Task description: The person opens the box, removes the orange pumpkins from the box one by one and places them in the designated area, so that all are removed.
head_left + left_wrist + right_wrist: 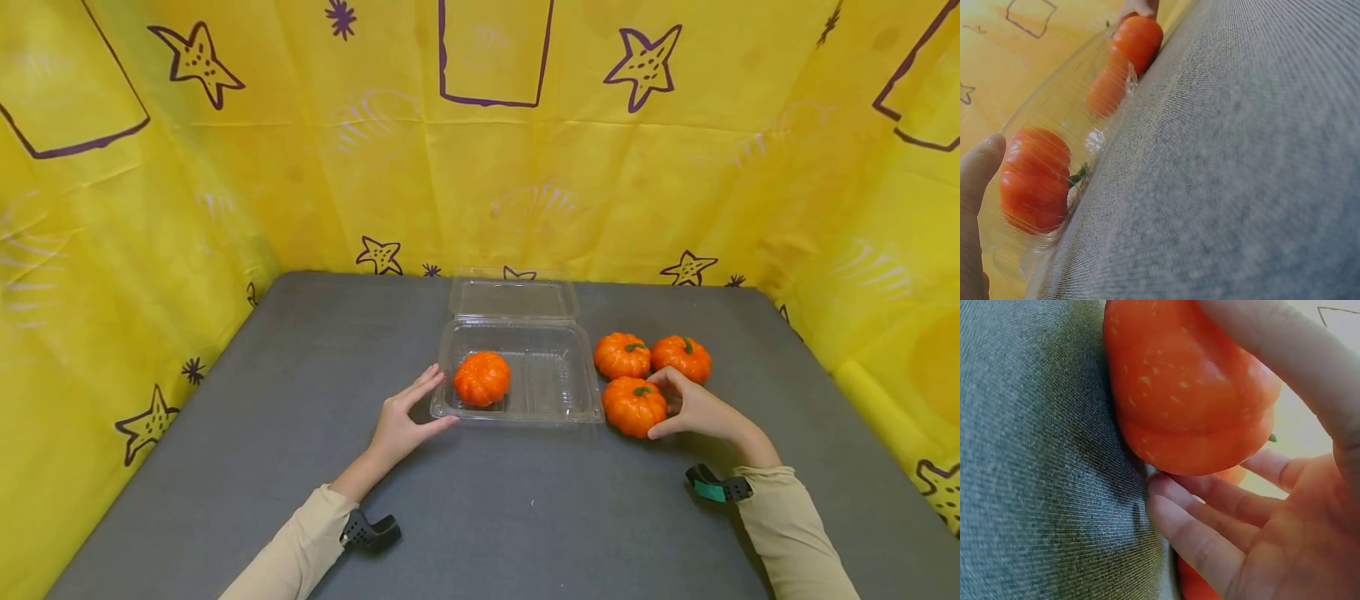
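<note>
A clear plastic clamshell container (558, 383) lies with its lid (517, 300) folded back. Inside its left half sits one small orange pumpkin (482, 379), stem down in the left wrist view. My left hand (401, 425) is at the container's left front corner, thumb and fingers spread, fingertips right at the rim. My right hand (701, 412) holds the front pumpkin (632, 408) from its right side, thumb at the near side and fingers round the far side. In the right wrist view that pumpkin (1185, 394) sits between thumb and fingers, close over the cloth.
Two more orange pumpkins, one beside the container (621, 357) and one farther right (684, 360), stand just behind the held one. The table (360, 333) has a dark grey cloth. Yellow printed curtains (480, 183) hang round its back and sides.
</note>
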Motion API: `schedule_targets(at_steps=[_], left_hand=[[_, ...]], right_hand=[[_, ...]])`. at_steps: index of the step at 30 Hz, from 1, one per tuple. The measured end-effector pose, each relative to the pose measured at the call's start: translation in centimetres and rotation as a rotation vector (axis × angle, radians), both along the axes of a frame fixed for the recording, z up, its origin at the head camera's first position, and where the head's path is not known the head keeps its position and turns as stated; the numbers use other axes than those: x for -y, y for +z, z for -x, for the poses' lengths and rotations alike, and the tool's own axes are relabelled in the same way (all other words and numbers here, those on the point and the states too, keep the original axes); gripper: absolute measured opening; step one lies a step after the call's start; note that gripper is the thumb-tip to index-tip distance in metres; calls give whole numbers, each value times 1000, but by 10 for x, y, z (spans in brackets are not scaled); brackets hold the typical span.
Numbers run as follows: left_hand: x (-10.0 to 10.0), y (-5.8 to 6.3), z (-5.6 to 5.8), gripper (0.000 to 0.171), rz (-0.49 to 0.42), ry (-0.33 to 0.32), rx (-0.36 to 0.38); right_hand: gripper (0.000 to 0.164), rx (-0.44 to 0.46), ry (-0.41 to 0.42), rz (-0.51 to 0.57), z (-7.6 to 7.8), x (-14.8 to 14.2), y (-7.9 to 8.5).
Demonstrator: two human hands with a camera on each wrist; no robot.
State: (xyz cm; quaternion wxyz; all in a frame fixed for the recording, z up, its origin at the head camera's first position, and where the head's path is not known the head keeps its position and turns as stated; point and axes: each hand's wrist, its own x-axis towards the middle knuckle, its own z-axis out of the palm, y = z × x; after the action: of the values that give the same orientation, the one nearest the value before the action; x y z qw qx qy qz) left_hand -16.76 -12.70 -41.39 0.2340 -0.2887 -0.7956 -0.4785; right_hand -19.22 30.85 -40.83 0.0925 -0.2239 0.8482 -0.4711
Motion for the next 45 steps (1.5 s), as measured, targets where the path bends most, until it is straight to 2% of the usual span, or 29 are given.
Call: schedule_targets(at_steps=[6, 11, 18, 23, 29, 33, 39, 45], left_hand=[[0, -1, 2, 59, 5, 2, -14], [0, -2, 3, 59, 10, -2, -27], [2, 0, 3, 59, 12, 6, -20], [2, 1, 4, 59, 14, 7, -25], [3, 0, 4, 59, 20, 11, -35], [5, -2, 2, 59, 21, 21, -39], [4, -3, -1, 58, 32, 24, -25], [2, -3, 1, 59, 20, 12, -35]], right_hand=[[66, 64, -13, -23, -3, 0, 3], [70, 126, 9, -11, -6, 1, 4], [75, 115, 30, -24, -3, -2, 10], [68, 36, 23, 36, -3, -4, 18], [60, -127, 3, 78, -5, 1, 31], [64, -223, 7, 104, -5, 12, 38], [74, -347, 47, 202, -8, 30, 49], [80, -397, 70, 270, -11, 53, 69]])
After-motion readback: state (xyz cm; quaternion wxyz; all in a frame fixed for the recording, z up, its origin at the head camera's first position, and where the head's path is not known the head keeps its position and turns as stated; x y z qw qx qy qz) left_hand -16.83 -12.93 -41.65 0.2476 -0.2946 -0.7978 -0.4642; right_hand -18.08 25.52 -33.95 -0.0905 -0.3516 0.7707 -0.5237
